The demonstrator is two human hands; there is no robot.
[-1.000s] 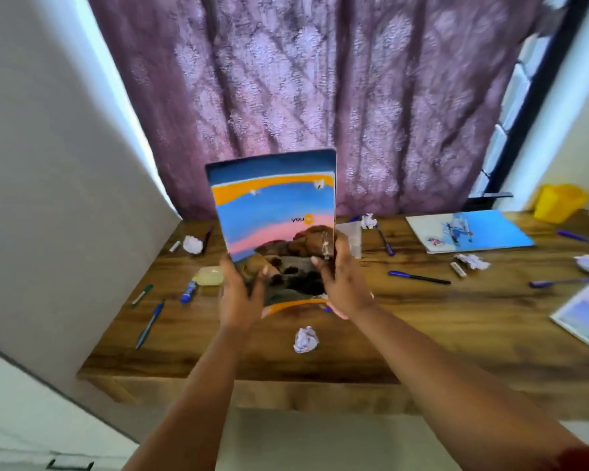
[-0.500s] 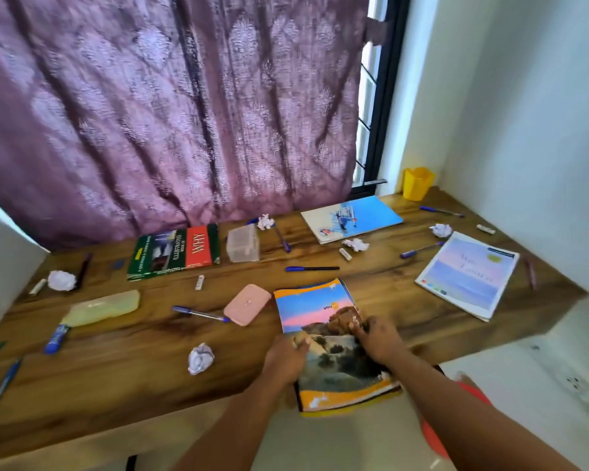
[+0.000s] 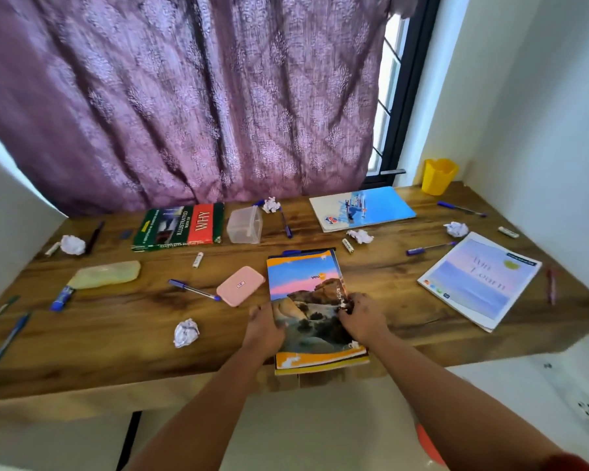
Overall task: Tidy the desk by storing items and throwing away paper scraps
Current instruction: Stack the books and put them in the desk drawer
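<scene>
A stack of notebooks (image 3: pixel 305 287) with a sunset-and-rocks cover lies flat on the wooden desk (image 3: pixel 116 321), its near end overhanging the front edge. My left hand (image 3: pixel 264 329) grips its left edge. My right hand (image 3: pixel 361 317) holds its right side, fingers curled on the cover. Crumpled paper scraps lie around: one near the front (image 3: pixel 186 332), one far left (image 3: pixel 72 244), one by the curtain (image 3: pixel 271 204). Two more sit at the right (image 3: pixel 360 236) (image 3: pixel 456 228). Several blue pens are scattered, one (image 3: pixel 194 289) beside a pink case (image 3: pixel 240 285).
A green-and-red book (image 3: pixel 179 227) and a clear plastic box (image 3: pixel 245 225) stand at the back. A blue notebook (image 3: pixel 362 208), a pale lilac notebook (image 3: pixel 480 280) and a yellow cup (image 3: pixel 438 176) occupy the right side. A yellowish pouch (image 3: pixel 106 274) lies left. Walls close both ends.
The notebooks went from upright in the air to flat on the desk, then slid slightly farther on. Both hands stay on them. The view swung right.
</scene>
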